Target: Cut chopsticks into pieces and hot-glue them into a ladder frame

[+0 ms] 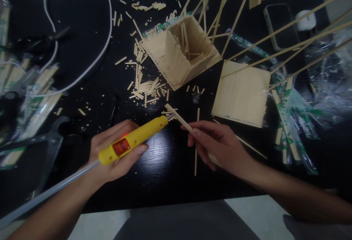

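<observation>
My left hand (118, 152) is wrapped round a yellow glue gun (143, 133), with a long translucent glue stick (52, 188) running out of its back end. The metal nozzle points right and meets, or nearly meets, a thin wooden chopstick (178, 118). That chopstick is pinched between the thumb and fingers of my right hand (217, 144), slanting up to the left. Under this hand, a loose chopstick (195, 159) lies on the black table. Beyond both hands stands a square box built of chopsticks (178, 56) on a flat base, with several long sticks rising from it.
A flat chopstick panel (242, 95) with upright sticks lies to the right. Cut stick pieces (148, 88) are scattered left of the box. Wrapped chopsticks (287, 122) and a phone (282, 27) are at the right. Pliers (52, 137) and a white cable (106, 49) are leftward.
</observation>
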A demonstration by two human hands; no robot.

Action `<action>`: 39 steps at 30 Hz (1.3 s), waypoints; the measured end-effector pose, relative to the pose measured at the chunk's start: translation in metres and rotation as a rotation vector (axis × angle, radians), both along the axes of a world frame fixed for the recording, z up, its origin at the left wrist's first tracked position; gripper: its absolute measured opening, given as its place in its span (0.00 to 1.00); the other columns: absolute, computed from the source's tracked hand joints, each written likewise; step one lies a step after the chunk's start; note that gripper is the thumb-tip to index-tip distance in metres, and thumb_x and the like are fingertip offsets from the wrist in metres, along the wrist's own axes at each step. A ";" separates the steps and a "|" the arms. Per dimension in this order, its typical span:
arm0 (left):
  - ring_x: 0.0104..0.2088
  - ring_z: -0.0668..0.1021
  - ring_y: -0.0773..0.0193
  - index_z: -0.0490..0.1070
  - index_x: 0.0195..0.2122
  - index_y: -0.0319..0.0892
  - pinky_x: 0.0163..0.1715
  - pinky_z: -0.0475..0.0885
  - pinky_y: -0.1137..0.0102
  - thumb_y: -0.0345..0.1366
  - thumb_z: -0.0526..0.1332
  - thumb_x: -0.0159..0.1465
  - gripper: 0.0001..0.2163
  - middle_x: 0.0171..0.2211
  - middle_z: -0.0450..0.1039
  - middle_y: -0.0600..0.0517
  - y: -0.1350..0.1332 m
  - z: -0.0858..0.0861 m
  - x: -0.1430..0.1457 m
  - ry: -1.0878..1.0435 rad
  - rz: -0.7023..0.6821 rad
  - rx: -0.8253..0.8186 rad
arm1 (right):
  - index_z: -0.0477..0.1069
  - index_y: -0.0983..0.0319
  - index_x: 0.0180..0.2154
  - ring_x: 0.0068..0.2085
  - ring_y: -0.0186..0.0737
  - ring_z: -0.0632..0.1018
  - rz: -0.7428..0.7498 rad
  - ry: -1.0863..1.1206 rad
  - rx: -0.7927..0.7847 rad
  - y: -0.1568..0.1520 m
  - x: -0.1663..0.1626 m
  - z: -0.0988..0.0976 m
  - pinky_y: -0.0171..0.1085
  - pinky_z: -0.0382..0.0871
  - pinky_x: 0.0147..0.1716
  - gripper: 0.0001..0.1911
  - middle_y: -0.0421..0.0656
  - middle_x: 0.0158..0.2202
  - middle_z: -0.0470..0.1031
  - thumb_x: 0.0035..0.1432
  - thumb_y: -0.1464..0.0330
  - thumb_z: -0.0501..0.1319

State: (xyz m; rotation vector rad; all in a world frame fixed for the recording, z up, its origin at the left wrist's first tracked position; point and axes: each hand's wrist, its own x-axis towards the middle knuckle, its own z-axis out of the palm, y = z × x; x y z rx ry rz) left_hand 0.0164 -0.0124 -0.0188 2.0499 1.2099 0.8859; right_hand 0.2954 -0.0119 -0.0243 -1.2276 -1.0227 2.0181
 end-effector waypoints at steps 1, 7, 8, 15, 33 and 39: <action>0.29 0.79 0.62 0.74 0.34 0.46 0.27 0.74 0.68 0.37 0.65 0.66 0.04 0.28 0.75 0.52 0.000 0.000 0.000 -0.002 0.004 0.001 | 0.79 0.61 0.49 0.18 0.22 0.71 0.001 0.004 0.000 0.000 0.000 0.000 0.22 0.63 0.11 0.14 0.38 0.34 0.76 0.72 0.58 0.63; 0.27 0.77 0.64 0.73 0.34 0.46 0.25 0.73 0.69 0.37 0.64 0.68 0.05 0.28 0.74 0.52 0.002 0.002 0.001 0.017 -0.004 0.016 | 0.79 0.61 0.50 0.18 0.23 0.71 -0.004 0.008 -0.017 -0.001 0.001 -0.001 0.22 0.64 0.10 0.16 0.38 0.34 0.75 0.71 0.57 0.64; 0.27 0.77 0.64 0.73 0.34 0.46 0.25 0.73 0.69 0.37 0.63 0.68 0.05 0.28 0.73 0.52 0.002 0.001 0.001 0.019 -0.009 0.021 | 0.79 0.61 0.50 0.18 0.23 0.72 -0.005 0.002 -0.022 -0.001 0.000 -0.001 0.23 0.65 0.10 0.16 0.38 0.34 0.76 0.70 0.57 0.64; 0.27 0.77 0.64 0.73 0.34 0.46 0.25 0.74 0.69 0.36 0.65 0.66 0.04 0.28 0.74 0.53 0.002 0.000 -0.002 0.032 -0.024 0.021 | 0.79 0.60 0.52 0.18 0.24 0.72 -0.019 0.029 -0.027 -0.001 0.000 -0.003 0.22 0.65 0.10 0.16 0.38 0.33 0.76 0.70 0.58 0.64; 0.26 0.77 0.66 0.73 0.33 0.44 0.24 0.73 0.71 0.34 0.65 0.66 0.04 0.27 0.74 0.53 0.004 0.001 -0.001 0.015 0.018 0.050 | 0.79 0.61 0.53 0.18 0.23 0.72 -0.012 0.015 -0.033 -0.001 0.001 -0.002 0.22 0.63 0.09 0.17 0.38 0.33 0.76 0.70 0.58 0.64; 0.25 0.76 0.67 0.73 0.33 0.44 0.24 0.71 0.72 0.34 0.66 0.64 0.04 0.27 0.74 0.54 0.002 0.001 -0.002 0.007 0.040 0.028 | 0.80 0.60 0.52 0.18 0.23 0.72 -0.018 0.013 -0.032 -0.001 0.001 -0.002 0.21 0.63 0.09 0.16 0.37 0.33 0.76 0.70 0.58 0.65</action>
